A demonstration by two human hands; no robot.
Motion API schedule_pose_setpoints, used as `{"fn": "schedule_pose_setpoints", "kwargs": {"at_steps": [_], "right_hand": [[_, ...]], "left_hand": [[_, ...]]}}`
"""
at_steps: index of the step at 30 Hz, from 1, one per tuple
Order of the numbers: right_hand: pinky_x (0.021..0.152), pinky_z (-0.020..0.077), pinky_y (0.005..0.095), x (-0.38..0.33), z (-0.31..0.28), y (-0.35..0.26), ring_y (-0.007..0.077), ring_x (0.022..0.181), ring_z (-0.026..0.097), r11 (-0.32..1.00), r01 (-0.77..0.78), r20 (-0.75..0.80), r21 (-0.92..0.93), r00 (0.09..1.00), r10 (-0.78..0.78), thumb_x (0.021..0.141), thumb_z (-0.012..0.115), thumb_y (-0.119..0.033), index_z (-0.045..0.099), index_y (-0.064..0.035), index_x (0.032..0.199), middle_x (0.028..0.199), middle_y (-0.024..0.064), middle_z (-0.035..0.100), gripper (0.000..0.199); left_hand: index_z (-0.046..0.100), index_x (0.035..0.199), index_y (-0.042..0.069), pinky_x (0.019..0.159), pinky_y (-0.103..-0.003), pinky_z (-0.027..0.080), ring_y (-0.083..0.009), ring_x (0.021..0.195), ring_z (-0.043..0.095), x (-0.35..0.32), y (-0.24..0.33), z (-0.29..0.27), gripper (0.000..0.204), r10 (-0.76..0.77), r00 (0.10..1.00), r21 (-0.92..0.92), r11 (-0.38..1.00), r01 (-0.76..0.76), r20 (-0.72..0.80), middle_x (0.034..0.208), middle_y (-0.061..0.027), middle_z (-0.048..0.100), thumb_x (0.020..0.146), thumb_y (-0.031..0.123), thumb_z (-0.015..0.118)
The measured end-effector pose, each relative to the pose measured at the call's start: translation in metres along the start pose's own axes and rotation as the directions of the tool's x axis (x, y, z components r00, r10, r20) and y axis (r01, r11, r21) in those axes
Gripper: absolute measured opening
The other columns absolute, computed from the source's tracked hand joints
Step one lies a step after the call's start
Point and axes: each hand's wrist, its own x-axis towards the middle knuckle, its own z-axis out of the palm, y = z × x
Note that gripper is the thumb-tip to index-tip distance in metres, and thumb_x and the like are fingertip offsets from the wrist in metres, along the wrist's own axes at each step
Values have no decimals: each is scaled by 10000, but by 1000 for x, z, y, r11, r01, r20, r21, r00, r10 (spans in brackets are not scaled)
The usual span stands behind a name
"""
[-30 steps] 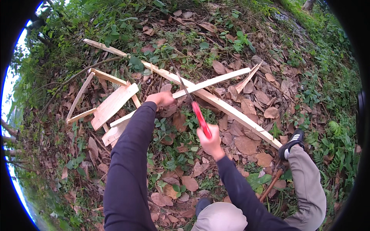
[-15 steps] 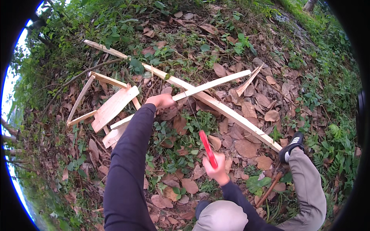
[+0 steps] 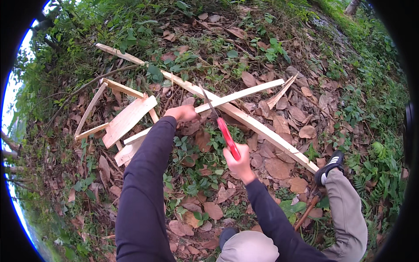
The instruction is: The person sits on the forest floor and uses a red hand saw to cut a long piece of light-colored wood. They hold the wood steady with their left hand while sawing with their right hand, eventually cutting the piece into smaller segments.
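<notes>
My left hand [image 3: 183, 114] is closed around a pale wooden strip [image 3: 253, 91], its arm reaching in from the lower left. The strip lies slantwise across a longer wooden batten [image 3: 273, 134], which rests on the leafy ground. In my right hand [image 3: 239, 160] is the red handle of a handsaw [image 3: 227, 135]. Its thin blade crosses the strip just right of my left hand, with the tip past the strip's far side. How deep the blade sits in the wood cannot be made out.
Left of my left hand lies a flat board [image 3: 129, 121] amid thin wooden pieces joined in a frame. A splintered sliver [image 3: 283, 91] lies by the strip's far end. My shoe [image 3: 334, 162] is beside the batten's near end, near a brown stick [image 3: 307, 213]. Dry leaves and low plants cover the ground.
The right hand has pushed the saw forward and slightly left, so more blade extends beyond the strip. My left hand stays in place on the wood.
</notes>
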Motion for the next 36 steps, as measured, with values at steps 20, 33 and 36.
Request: {"fn": "schedule_pose_setpoints", "kwargs": {"at_steps": [20, 33, 36], "right_hand": [[471, 278, 305, 10, 7, 12, 44, 502, 340, 1000, 0, 25, 31, 1000, -1, 860, 623, -18, 453, -23, 649, 542, -38, 399, 271], [459, 294, 307, 4, 11, -5, 65, 472, 394, 993, -67, -32, 93, 997, 70, 825, 621, -25, 463, -23, 638, 538, 12, 456, 244], [594, 440, 292, -45, -14, -4, 77, 579, 531, 983, 167, 57, -77, 985, -163, 788, 612, -19, 570, -4, 745, 644, 55, 560, 62]], "left_hand": [[717, 841, 68, 792, -416, 503, -321, 876, 672, -3, -4, -2, 339, 45, 999, 26, 999, -44, -24, 927, -181, 714, 784, 381, 599], [725, 835, 72, 804, -404, 503, -308, 884, 684, -1, 5, -12, 319, 29, 1000, 27, 999, -29, -2, 922, -172, 726, 776, 363, 610], [717, 823, 71, 821, -409, 493, -305, 898, 673, -4, -14, -2, 325, 23, 1000, -16, 1000, -23, -7, 955, -183, 720, 775, 373, 606]]}}
